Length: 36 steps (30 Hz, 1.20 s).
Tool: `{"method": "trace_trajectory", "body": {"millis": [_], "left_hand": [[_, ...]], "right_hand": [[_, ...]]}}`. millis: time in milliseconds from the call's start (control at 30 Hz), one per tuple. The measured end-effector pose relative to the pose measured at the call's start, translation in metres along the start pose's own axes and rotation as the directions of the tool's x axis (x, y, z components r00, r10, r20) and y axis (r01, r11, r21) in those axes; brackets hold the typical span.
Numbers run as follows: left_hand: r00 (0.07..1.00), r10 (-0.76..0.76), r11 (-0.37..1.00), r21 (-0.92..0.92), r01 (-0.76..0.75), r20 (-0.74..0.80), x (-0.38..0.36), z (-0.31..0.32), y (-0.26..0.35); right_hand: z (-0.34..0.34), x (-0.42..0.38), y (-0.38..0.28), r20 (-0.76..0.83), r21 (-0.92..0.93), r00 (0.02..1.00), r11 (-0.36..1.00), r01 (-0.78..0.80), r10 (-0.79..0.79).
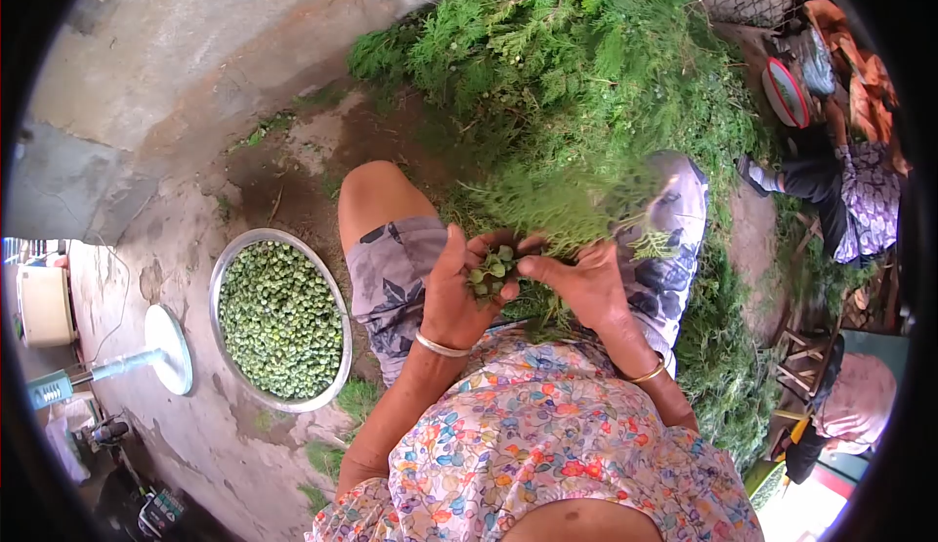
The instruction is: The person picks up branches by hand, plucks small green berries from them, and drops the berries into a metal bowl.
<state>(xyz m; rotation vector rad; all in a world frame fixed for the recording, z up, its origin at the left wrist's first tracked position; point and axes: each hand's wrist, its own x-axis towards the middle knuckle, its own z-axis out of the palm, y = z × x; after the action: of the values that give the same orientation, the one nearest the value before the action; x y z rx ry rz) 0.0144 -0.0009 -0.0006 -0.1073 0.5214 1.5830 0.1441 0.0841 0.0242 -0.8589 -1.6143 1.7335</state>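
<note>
My left hand (457,293) is cupped around a small handful of green seed cones (491,268), fingers curled beneath them. Close beside it, my right hand (589,286) is closed on a feathery conifer sprig (557,212), its thumb reaching toward the cones. The sprig is smeared by motion and spreads above both hands, over my lap. Left of my knee, a wide metal basin (214,293) holds many small green cones like those in my palm.
A large heap of cut conifer branches (576,63) lies ahead, running down my right side. A pale blue standing fan (168,349) is at the left. Two other people sit at the right, one in patterned clothing (868,195), one in a pinkish top (860,400). A red-rimmed basin (785,92) stands near them.
</note>
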Motion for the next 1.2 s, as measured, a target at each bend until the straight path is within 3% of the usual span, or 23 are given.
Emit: {"method": "trace_trajectory", "body": {"millis": [67,133,167,200,267,333,433,600,667,733,800,867,933,967,1000,1033,1100,1200], "left_hand": [[0.999,0.010,0.996,0.084,-0.005,-0.052,0.000,0.001,-0.003],[0.994,0.026,0.986,0.167,-0.008,-0.104,0.001,0.003,-0.005],[0.993,0.020,0.980,0.198,0.003,-0.114,0.002,0.004,-0.005],[0.992,0.015,0.973,0.230,0.014,-0.125,0.002,0.005,-0.006],[0.982,0.031,0.960,0.278,0.022,-0.184,0.005,0.000,-0.011],[0.969,0.051,0.945,0.326,0.031,-0.242,0.008,-0.008,-0.015],[0.992,0.039,0.926,0.377,0.008,-0.117,0.006,-0.011,-0.017],[0.971,-0.033,0.977,0.196,0.081,-0.237,0.007,-0.006,-0.018],[0.968,-0.045,0.974,0.203,0.098,-0.248,0.007,-0.009,-0.016],[0.964,-0.060,0.970,0.212,0.118,-0.259,0.005,-0.012,-0.015],[0.983,-0.023,0.935,0.344,0.086,-0.184,0.001,-0.016,-0.016],[0.982,-0.035,0.924,0.367,0.103,-0.186,0.000,-0.012,-0.016],[0.980,-0.038,0.914,0.390,0.113,-0.194,-0.001,-0.012,-0.014],[0.977,-0.038,0.925,0.363,0.114,-0.210,-0.001,-0.015,-0.012],[0.973,-0.037,0.935,0.335,0.114,-0.228,-0.003,-0.020,-0.010],[0.971,-0.027,0.936,0.336,0.108,-0.237,-0.003,-0.025,-0.007],[0.992,-0.062,0.993,0.089,0.073,-0.113,-0.002,-0.033,-0.001],[0.992,-0.063,0.992,0.101,0.074,-0.110,-0.005,-0.023,0.003]], "right_hand": [[0.006,-0.001,0.005,-0.011,0.082,0.998,0.995,-0.055,0.056],[0.006,0.001,0.002,0.052,-0.431,0.998,0.901,0.043,-0.023],[0.003,0.000,0.023,0.029,-0.291,0.999,0.956,0.030,-0.023],[0.003,0.001,0.019,0.030,-0.292,0.999,0.956,0.029,-0.021],[0.003,0.002,0.008,0.080,-0.659,0.991,0.752,-0.026,0.104],[-0.002,0.002,0.023,0.070,-0.653,0.985,0.754,-0.072,0.155],[-0.003,0.002,0.028,0.077,-0.635,0.972,0.763,-0.124,0.223],[-0.005,0.001,0.029,0.116,-0.622,0.955,0.769,-0.145,0.273],[-0.004,0.001,0.022,0.118,-0.537,0.988,0.830,0.147,-0.099],[-0.010,0.001,0.021,0.110,-0.564,0.993,0.820,0.091,-0.035],[-0.016,0.004,0.013,0.135,-0.257,0.946,0.932,-0.254,0.295],[-0.015,0.002,0.014,0.140,-0.206,0.963,0.958,-0.199,0.230],[-0.018,-0.001,0.024,0.026,-0.542,0.977,0.824,-0.165,0.213],[-0.017,-0.001,0.022,0.038,-0.539,0.976,0.827,-0.159,0.213],[-0.016,0.000,0.017,0.042,-0.206,0.966,0.948,-0.242,0.255],[-0.015,0.000,0.014,0.059,0.151,0.953,0.941,-0.304,0.298],[-0.017,0.002,0.018,0.050,0.152,0.953,0.940,-0.304,0.300],[-0.016,0.003,0.013,0.014,0.186,0.952,0.935,-0.302,0.305]]}}
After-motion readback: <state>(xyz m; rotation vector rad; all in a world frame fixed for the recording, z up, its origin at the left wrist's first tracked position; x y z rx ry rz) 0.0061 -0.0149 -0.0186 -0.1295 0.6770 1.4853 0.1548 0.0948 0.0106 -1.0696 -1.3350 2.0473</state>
